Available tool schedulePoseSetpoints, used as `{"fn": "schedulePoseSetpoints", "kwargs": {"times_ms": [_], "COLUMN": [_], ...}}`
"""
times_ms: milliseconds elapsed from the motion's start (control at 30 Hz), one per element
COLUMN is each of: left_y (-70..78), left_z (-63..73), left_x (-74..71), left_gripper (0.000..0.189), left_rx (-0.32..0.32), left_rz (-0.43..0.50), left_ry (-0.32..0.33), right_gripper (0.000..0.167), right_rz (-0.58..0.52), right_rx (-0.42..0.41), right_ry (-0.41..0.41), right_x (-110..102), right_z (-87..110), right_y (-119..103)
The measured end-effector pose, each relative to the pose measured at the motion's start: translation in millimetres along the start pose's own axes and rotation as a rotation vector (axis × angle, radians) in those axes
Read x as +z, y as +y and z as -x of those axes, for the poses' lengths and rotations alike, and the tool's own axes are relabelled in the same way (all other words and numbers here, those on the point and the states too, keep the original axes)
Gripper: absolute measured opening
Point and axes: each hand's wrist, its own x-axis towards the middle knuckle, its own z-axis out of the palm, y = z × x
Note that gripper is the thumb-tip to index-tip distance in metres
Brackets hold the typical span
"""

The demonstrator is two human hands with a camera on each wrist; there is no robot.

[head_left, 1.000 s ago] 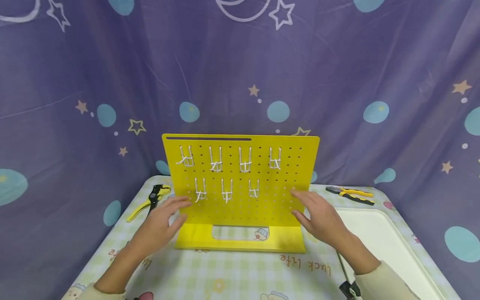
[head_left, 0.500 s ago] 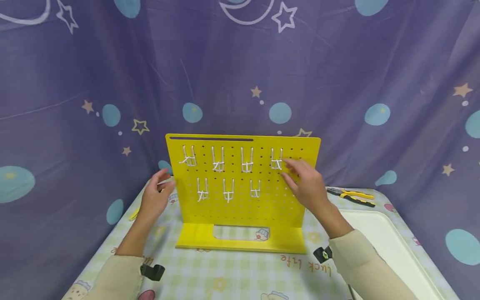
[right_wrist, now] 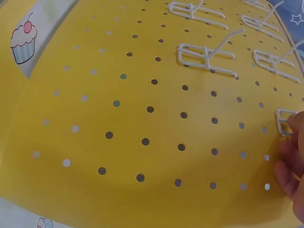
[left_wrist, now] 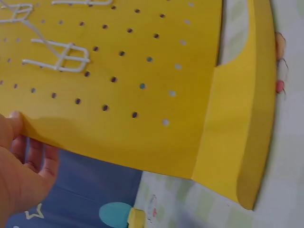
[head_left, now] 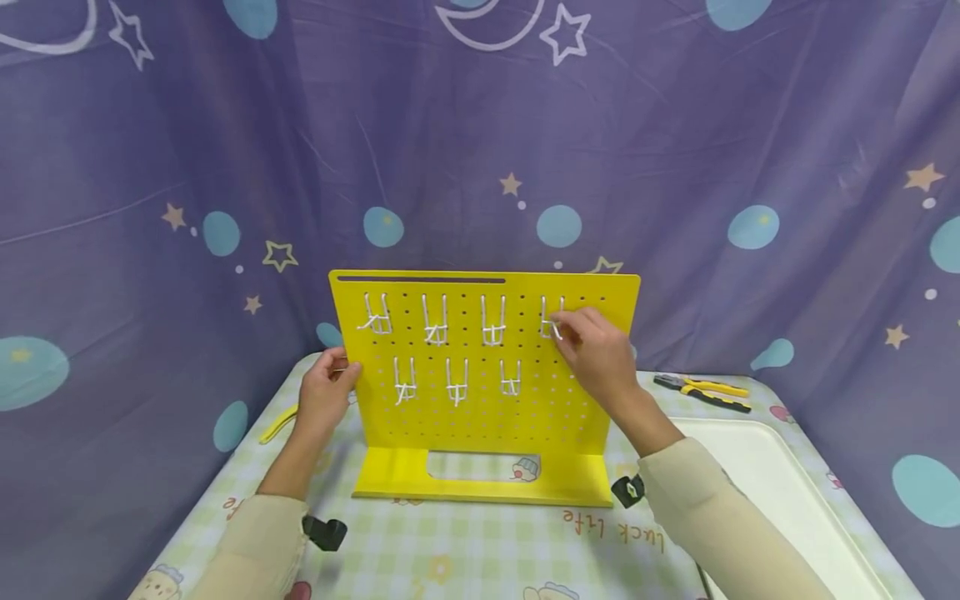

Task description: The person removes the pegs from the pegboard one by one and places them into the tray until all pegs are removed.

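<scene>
A yellow pegboard (head_left: 480,423) stands upright on its base, with several white wire hooks in two rows. My left hand (head_left: 325,393) grips its left edge; in the left wrist view, the thumb lies on the front and the other fingers (left_wrist: 34,153) are behind the board. At the upper right, my right hand (head_left: 600,357) pinches the last white pegboard hook (head_left: 543,315) of the top row. Its fingers cover part of that hook, which also shows at the edge of the right wrist view. Another hook (head_left: 511,379) hangs in the lower row.
Yellow-and-black pliers (head_left: 701,392) lie at the back right, behind a white tray (head_left: 750,442) partly under my right sleeve. A yellow tool handle (head_left: 278,423) shows beside my left forearm. A purple curtain (head_left: 480,125) hangs behind the checked tablecloth (head_left: 450,550).
My left hand has moved from in front of the board to its left edge and now grips it. My right hand has risen to the top-right hook and pinches it.
</scene>
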Motion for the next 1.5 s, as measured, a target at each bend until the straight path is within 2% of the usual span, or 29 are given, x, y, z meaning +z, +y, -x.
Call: {"fn": "schedulePoseSetpoints", "kwargs": {"times_ms": [133, 233, 500, 800, 967, 1167, 1500], "left_y": [-4.5, -6.6, -10.9, -7.6, -7.2, -9.3, -11.2], "left_z": [-3.5, -5.0, -9.5, -9.6, -8.4, -8.8, -9.8], "left_x": [3.7, 4.7, 4.5, 1.5, -1.1, -0.9, -2.2], "left_gripper": [0.026, 0.024, 0.025, 0.029, 0.030, 0.030, 0.029], "left_rx": [0.010, 0.004, 0.010, -0.004, -0.015, 0.002, 0.021], "left_rz": [-0.001, 0.006, 0.019, 0.000, -0.025, -0.045, -0.049], "left_ry": [0.033, 0.032, 0.002, -0.031, -0.049, -0.064, -0.073], "right_gripper": [0.011, 0.009, 0.010, 0.009, 0.006, 0.008, 0.013], "right_rz": [0.018, 0.008, 0.010, -0.017, -0.013, 0.001, 0.010], "right_rx": [-0.004, 0.000, 0.026, 0.046, 0.007, -0.077, -0.157], "right_ry": [0.040, 0.056, 0.032, -0.007, 0.001, 0.064, 0.168], "right_x": [4, 5, 5, 1, 1, 4, 13], "right_z": [-0.6, -1.4, -2.7, -6.0, -6.3, -2.9, 1.3], "right_y": [1, 2, 5, 9, 9, 10, 17]}}
